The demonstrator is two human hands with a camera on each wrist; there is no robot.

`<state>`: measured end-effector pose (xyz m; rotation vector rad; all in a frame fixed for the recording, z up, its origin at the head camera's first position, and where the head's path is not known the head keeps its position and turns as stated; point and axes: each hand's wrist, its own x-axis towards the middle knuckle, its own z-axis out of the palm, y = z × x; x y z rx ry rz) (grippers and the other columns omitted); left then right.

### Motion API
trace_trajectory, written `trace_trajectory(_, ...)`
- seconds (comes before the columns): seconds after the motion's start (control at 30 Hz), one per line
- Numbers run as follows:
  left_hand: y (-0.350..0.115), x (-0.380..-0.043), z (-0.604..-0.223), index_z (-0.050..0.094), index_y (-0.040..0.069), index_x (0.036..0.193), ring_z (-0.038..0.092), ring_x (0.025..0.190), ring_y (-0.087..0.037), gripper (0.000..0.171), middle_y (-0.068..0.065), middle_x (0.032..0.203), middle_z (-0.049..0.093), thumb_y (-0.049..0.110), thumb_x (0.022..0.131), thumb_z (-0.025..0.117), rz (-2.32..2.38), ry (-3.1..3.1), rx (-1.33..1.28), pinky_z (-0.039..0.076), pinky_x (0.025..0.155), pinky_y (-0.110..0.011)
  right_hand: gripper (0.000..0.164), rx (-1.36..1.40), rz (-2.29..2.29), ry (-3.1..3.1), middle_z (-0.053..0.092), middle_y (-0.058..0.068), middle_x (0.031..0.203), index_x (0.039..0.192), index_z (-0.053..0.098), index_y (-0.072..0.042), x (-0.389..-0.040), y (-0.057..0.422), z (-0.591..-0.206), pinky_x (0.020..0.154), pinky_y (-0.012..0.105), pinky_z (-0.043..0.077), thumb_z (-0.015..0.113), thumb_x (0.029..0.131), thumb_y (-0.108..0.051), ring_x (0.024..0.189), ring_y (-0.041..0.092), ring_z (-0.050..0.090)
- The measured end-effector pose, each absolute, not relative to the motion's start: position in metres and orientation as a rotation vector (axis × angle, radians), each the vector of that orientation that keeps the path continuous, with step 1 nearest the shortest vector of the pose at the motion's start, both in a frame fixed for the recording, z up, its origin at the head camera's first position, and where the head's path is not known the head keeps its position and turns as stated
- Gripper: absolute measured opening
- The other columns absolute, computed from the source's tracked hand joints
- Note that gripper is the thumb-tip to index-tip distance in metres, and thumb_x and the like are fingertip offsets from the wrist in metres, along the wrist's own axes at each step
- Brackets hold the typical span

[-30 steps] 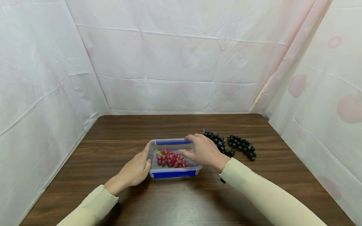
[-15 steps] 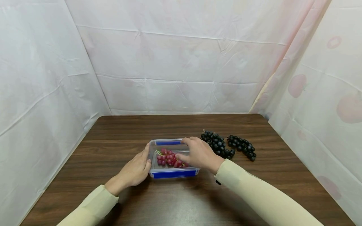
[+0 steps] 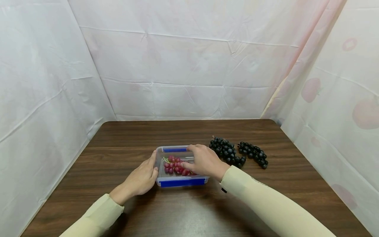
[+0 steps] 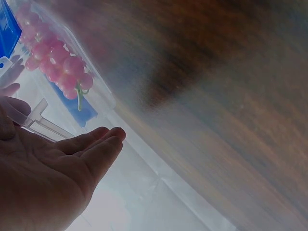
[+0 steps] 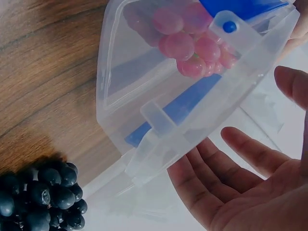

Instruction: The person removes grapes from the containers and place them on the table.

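A clear plastic food container [image 3: 182, 183] with blue latches sits on the table, a bunch of red grapes [image 3: 170, 166] inside it. My left hand [image 3: 141, 177] rests against the container's left end, its fingers straight along the wall, as the left wrist view also shows. Over the container's right part is my right hand [image 3: 205, 161], thumb and fingers spread apart, hiding some of the red grapes in the head view. Nothing shows between its fingers [image 5: 255, 151] in the right wrist view, where they overlap the container's rim.
Right of the container, two bunches of black grapes lie on the wooden table [image 3: 133, 138]: the nearer bunch [image 3: 227, 152] close behind my right hand, the other bunch [image 3: 254, 154] farther right. A pale cloth [image 3: 189, 65] hangs behind the table and at both sides.
My right hand has moved left over the container, covering more of the red grapes and uncovering more of the nearer black bunch. The left hand and the container have stayed put.
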<state>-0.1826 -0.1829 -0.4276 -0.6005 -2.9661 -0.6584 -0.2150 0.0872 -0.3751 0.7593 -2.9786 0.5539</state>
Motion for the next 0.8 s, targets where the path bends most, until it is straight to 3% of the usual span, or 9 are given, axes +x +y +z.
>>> trace_trajectory(0.5, -0.183, -0.182, -0.426, 0.007, -0.006, 0.162, 0.038, 0.145, -0.042, 0.069, -0.029, 0.159, 0.034, 0.019, 0.108, 0.042, -0.668, -2.966, -0.605, 0.033, 0.117, -0.056, 0.067, 0.737, 0.525, -3.013, 0.068, 0.011, 0.13, 0.141, 0.06, -0.01, -0.221, 0.077, -0.38, 0.093, 0.046, 0.057, 0.072, 0.091, -0.054, 0.114, 0.03, 0.066)
trace_trajectory(0.8, -0.184, -0.181, -0.427, 0.007, -0.005, 0.162, 0.038, 0.145, -0.042, 0.069, -0.028, 0.16, 0.033, 0.019, 0.108, 0.041, -0.677, -2.964, -0.604, 0.034, 0.117, -0.057, 0.065, 0.723, 0.485, -3.043, 0.07, 0.006, 0.128, 0.139, 0.062, -0.012, -0.223, 0.071, -0.382, 0.092, 0.045, 0.057, 0.071, 0.091, -0.056, 0.11, 0.025, 0.068)
